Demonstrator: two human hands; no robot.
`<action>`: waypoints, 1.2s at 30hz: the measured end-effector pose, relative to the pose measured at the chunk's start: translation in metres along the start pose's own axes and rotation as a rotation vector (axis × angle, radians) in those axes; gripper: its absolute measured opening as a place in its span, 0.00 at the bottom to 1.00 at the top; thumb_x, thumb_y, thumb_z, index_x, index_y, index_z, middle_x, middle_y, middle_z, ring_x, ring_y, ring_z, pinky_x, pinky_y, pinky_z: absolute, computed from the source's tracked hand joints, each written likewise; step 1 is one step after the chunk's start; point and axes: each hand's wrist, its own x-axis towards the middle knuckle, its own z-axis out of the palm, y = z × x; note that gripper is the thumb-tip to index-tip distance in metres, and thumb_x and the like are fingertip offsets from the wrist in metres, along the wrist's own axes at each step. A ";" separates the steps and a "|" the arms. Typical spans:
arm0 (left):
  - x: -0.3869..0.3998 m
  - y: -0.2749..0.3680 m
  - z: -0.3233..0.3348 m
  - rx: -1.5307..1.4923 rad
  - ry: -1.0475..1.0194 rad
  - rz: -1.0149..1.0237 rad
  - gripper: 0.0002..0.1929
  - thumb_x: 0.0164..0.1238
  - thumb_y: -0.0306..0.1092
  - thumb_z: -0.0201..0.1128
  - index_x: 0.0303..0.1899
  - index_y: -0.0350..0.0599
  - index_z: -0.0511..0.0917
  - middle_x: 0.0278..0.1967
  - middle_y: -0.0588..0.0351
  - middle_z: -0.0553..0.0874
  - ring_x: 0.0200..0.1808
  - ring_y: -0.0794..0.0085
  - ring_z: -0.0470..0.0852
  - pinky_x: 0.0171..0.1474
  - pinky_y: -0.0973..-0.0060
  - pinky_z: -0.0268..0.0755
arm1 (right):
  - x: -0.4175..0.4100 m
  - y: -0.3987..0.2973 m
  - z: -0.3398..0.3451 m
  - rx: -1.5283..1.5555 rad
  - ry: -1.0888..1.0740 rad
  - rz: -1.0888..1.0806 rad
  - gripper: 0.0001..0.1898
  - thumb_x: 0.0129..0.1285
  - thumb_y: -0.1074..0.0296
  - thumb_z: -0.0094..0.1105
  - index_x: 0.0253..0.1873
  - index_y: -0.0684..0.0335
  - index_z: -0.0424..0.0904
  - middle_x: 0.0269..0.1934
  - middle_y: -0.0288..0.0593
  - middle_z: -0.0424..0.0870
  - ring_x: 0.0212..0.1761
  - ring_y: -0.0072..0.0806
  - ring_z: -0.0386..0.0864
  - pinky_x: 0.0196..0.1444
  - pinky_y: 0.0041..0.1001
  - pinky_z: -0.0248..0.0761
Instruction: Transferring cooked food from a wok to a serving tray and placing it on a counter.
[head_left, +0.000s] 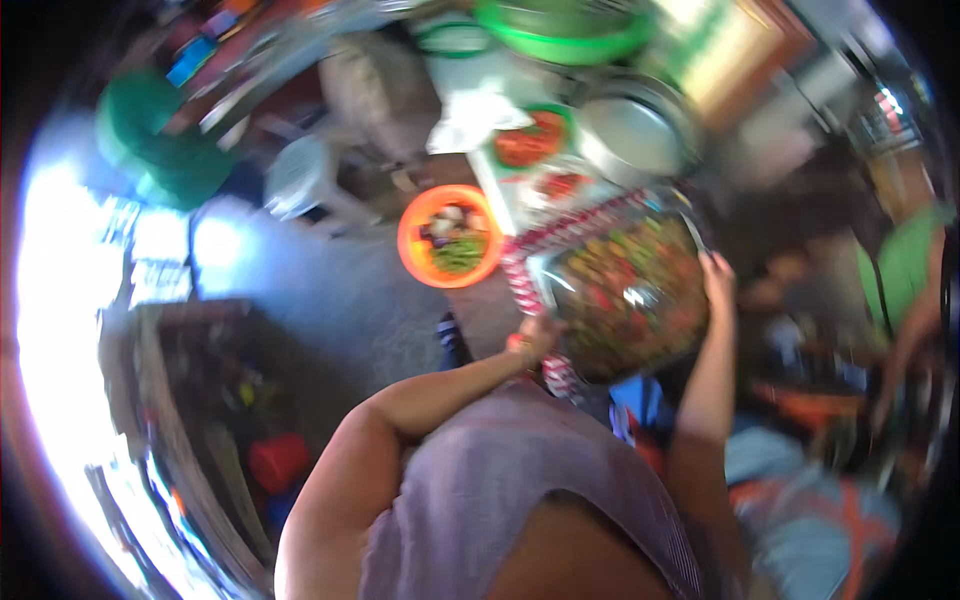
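Between both hands is a wide, clear-looking container of mixed chopped vegetables (626, 292), green, yellow and red, with a glossy surface. My left hand (536, 337) grips its near left corner, where a red-and-white patterned cloth (525, 281) runs along the edge. At the right side, my right hand (716, 274) holds the rim with fingers over the edge. The view is blurred, so whether a lid or wrap covers the food I cannot tell.
An orange bowl (491, 262) of cut vegetables stands beyond my left hand. Past the container are a green-rimmed bowl of red pieces (529, 139), a metal pot (637, 131) and a large green basin (570, 52). A plastic stool (304, 176) stands left. People are at left (154, 142) and right (904, 270).
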 end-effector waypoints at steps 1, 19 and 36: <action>0.008 -0.001 0.012 0.326 0.054 0.114 0.13 0.52 0.39 0.56 0.24 0.37 0.71 0.14 0.54 0.74 0.15 0.72 0.75 0.17 0.75 0.68 | -0.003 0.005 -0.014 0.066 -0.055 -0.019 0.24 0.49 0.55 0.53 0.46 0.69 0.69 0.44 0.50 0.73 0.47 0.34 0.70 0.49 0.27 0.60; -0.051 0.041 -0.098 -0.146 0.351 0.255 0.14 0.54 0.41 0.52 0.33 0.38 0.67 0.24 0.49 0.73 0.27 0.66 0.72 0.31 0.72 0.63 | -0.119 -0.043 0.008 0.031 0.085 -0.139 0.11 0.56 0.66 0.46 0.33 0.71 0.66 0.28 0.42 0.68 0.32 0.28 0.63 0.39 0.26 0.58; -0.209 -0.095 -0.450 -0.189 0.734 0.073 0.12 0.53 0.40 0.51 0.28 0.39 0.69 0.23 0.51 0.76 0.26 0.67 0.75 0.30 0.73 0.65 | -0.335 -0.267 0.271 0.250 -0.285 -0.340 0.06 0.56 0.71 0.45 0.30 0.67 0.65 0.25 0.36 0.65 0.28 0.22 0.60 0.32 0.22 0.58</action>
